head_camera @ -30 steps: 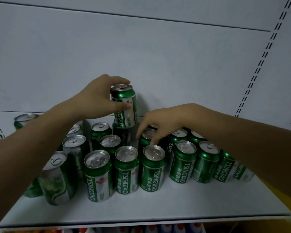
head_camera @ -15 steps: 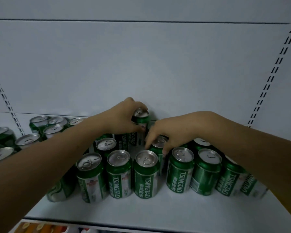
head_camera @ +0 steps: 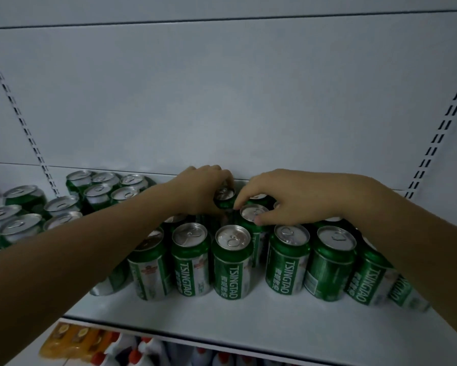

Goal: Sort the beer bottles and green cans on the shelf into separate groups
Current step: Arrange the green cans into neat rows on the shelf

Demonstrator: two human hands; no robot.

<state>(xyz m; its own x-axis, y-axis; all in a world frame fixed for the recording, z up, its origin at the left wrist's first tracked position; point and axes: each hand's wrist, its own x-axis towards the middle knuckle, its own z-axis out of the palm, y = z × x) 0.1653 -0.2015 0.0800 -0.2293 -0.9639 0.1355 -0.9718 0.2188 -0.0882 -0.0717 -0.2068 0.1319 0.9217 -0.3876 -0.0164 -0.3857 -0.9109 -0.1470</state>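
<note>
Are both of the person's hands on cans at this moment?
Yes: the left hand curls round the back beer can, and the right hand pinches the top rim of the second-row beer can beside it.

We see a white metal store shelving bay in dim, bluish-grey light.
We note a plain pale back panel (head_camera: 222, 96) with a thin horizontal seam (head_camera: 222, 22) near the top, a slotted upright on the left (head_camera: 18, 112) and a double-slotted upright on the right (head_camera: 438, 133). A white shelf (head_camera: 248, 320) with a dark front edge spans the bay. Under it we glimpse a lower tier with an orange pack (head_camera: 74, 339) and pale bottles with red caps (head_camera: 142, 352), both blurred. The light is soft and even.
</note>
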